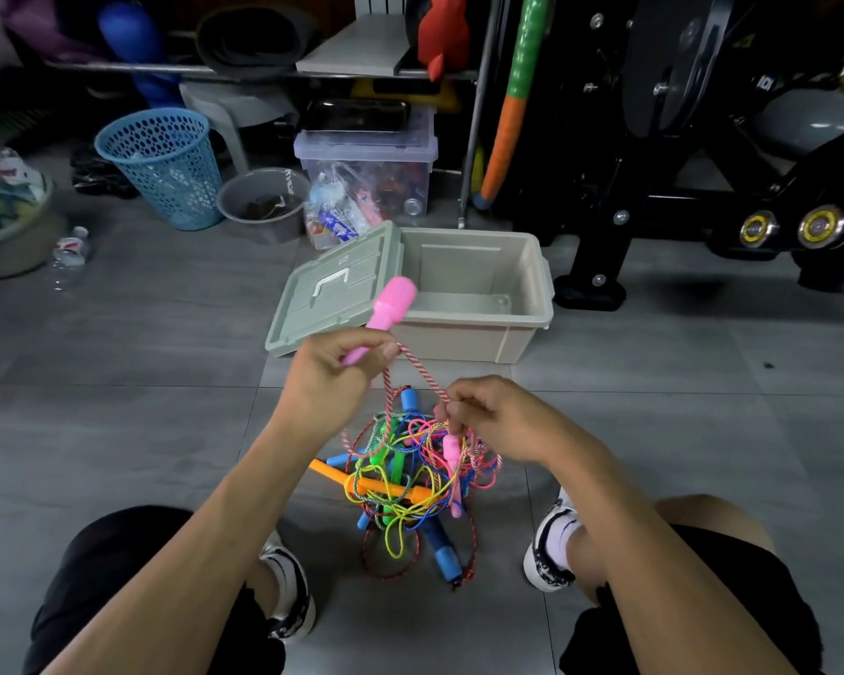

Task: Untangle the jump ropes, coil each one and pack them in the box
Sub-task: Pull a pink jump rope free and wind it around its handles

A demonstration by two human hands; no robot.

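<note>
Our left hand (335, 367) grips a pink handle (386, 309) whose long axis tilts up and away toward the box (478, 304); our right hand (488, 416) pinches its red-and-white rope (422, 372). That beige box sits open on the floor (118, 382) with nothing inside, its lid (332, 289) leaning at its left side. Below our hands lies the tangle of jump ropes (405, 475), handles pointing every way; we cannot trace which cord joins which handle. A clear bin (366, 177) behind holds blurred clutter.
</note>
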